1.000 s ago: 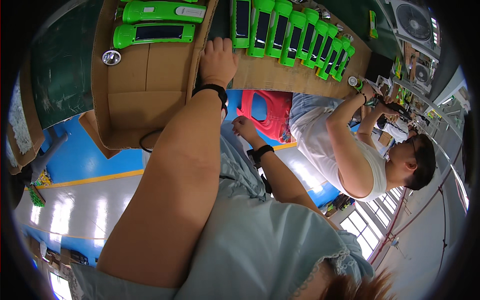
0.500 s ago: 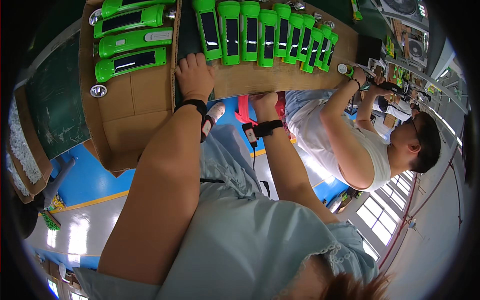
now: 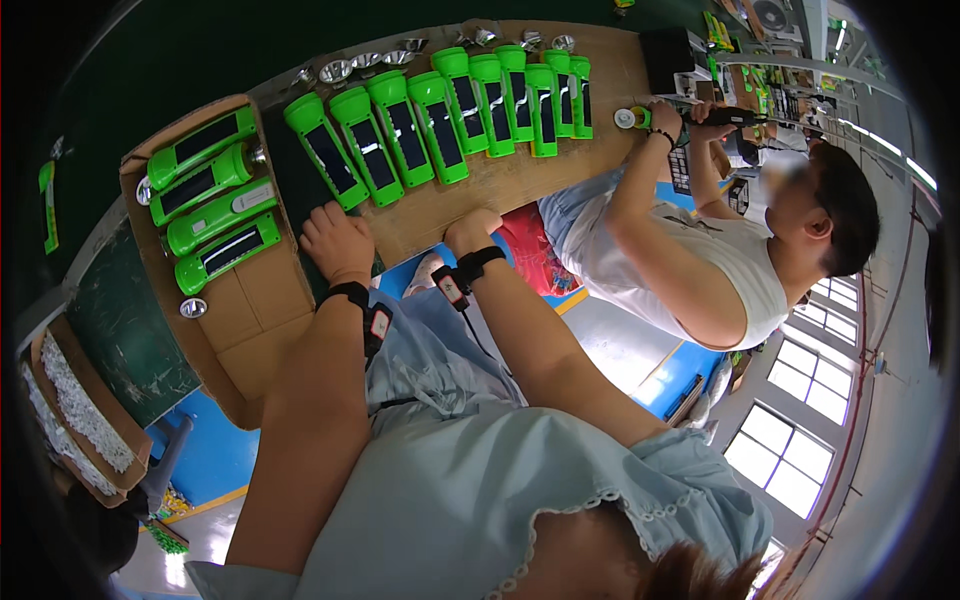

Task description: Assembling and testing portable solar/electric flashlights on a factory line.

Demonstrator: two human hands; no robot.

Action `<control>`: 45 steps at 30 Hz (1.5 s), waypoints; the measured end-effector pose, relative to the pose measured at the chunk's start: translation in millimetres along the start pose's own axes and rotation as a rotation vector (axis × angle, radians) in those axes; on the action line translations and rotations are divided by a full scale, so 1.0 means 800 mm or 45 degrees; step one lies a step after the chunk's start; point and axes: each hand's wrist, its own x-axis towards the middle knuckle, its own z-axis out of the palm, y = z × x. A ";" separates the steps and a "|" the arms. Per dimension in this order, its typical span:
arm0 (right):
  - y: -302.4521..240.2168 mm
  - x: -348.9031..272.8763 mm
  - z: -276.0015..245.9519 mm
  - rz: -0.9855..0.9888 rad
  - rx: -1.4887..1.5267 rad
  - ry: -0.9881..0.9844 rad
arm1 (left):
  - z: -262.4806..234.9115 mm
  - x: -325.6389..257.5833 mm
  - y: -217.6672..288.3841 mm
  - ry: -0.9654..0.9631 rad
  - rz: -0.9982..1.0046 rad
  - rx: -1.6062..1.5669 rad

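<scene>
My left hand (image 3: 338, 243) lies flat, fingers out, on the dark green table edge beside the box, just below the nearest flashlight. It holds nothing. At the front edge of the cardboard sheet rests my right hand (image 3: 472, 230), seen side-on with its fingers mostly hidden. Beyond both hands stands a row of several green flashlights (image 3: 400, 130) with dark solar panels, their wide ends pointing away from me. Left of my left hand is an open cardboard box (image 3: 235, 370), in which several more green flashlights (image 3: 228, 249) lie crosswise. I wear a black band with a small device on each wrist.
Loose silver reflector cups (image 3: 336, 71) lie behind the row. On the right, a co-worker (image 3: 690, 260) in white holds a black tool (image 3: 735, 116) near a flashlight head (image 3: 626, 118). A carton of clear small parts (image 3: 85, 405) stands lower left. A red bag (image 3: 540, 250) hangs below the table edge.
The whole view has shifted, so more of the table's far side and the reflector cups show. My hands stay at the table edge; the flashlights appear unmoved.
</scene>
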 end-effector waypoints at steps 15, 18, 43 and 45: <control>-0.038 -0.059 0.048 0.096 0.035 0.777 | -0.011 -0.007 0.015 -0.066 0.025 0.050; -0.037 -0.076 0.046 0.110 -0.006 0.711 | -0.018 -0.005 0.014 -0.067 0.014 0.098; -0.036 -0.101 0.034 -0.005 -0.081 0.410 | -0.013 -0.012 0.007 0.065 0.068 0.125; -0.041 -0.098 0.035 -0.088 -0.127 0.442 | -0.010 -0.008 0.012 0.019 0.068 0.127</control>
